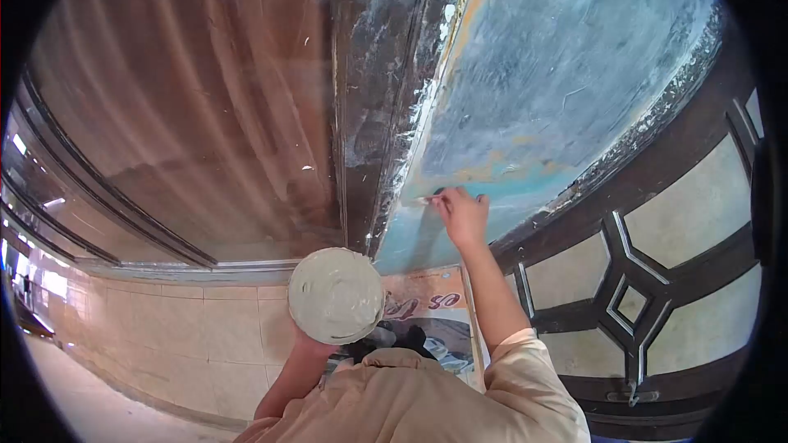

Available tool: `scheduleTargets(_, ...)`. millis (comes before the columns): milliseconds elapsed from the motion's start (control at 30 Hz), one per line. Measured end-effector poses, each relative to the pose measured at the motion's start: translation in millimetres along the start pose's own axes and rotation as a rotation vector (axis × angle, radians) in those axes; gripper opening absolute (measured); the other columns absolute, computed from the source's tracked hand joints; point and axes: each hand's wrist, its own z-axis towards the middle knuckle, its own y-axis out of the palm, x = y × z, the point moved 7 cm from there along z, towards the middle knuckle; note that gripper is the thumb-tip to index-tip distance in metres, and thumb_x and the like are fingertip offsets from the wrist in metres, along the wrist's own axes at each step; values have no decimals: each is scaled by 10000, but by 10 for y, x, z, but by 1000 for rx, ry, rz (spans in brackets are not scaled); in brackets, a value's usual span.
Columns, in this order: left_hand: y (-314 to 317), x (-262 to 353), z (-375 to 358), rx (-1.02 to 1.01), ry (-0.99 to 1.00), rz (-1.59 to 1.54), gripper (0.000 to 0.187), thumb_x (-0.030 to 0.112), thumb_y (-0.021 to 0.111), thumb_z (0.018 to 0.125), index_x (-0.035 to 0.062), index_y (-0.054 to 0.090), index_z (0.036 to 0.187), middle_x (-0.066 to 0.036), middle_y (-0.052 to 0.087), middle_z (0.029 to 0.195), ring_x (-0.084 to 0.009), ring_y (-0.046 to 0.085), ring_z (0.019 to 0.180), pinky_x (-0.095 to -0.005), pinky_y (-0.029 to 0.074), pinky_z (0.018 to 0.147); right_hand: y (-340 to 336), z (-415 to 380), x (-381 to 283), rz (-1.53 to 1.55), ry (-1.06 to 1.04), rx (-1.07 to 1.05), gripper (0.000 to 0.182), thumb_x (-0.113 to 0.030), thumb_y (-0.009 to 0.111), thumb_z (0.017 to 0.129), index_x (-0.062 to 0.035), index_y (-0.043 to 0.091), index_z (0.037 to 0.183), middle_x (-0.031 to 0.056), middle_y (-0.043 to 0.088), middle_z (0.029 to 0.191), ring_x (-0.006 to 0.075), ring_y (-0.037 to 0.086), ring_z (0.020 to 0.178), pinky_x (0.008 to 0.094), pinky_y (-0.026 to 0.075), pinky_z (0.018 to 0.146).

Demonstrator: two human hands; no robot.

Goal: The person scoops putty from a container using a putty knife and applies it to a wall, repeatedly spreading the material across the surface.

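Observation:
A round tub of pale cream paste [335,295] is held up at my left side. My left hand [314,346] is closed around its lower edge, and most of its fingers are hidden beneath the tub. Against the blue-painted wall [525,107], my right hand [464,212] pinches a small thin tool with a pale tip [423,199]. The tip lies near the wall's left edge, beside the dark wooden frame [365,115]. Whether the tool is a brush or a scraper cannot be made out. Patchy grey and yellowish areas cover the wall above my hand.
Brown curtains [180,90] hang behind glass on the left, above a tiled lower wall [189,320]. To the right stands a dark door with pale panels [694,197]. A printed banner [431,291] lies below, near my feet.

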Motion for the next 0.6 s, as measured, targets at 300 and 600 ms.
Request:
scheduleTargets(300, 561, -200, 155, -201, -49, -197, 798, 682, 363, 929, 158, 345, 1530, -118, 372, 1561, -364, 400, 1405, -574, 350, 1148, -1556, 466, -516, 414, -83, -21, 201, -217, 732, 838, -115, 642, 985, 50, 656, 908, 234, 644, 874, 385, 403, 760)
scheduleTargets(600, 1012, -545, 380, -389, 52, -219, 781, 639, 436, 928, 150, 332, 1528, -123, 399, 1541, -329, 385, 1421, -549, 354, 1146, -1620, 120, -1454, 63, -751, -475, 236, -228, 747, 795, -138, 640, 986, 29, 611, 876, 216, 631, 851, 375, 418, 766)
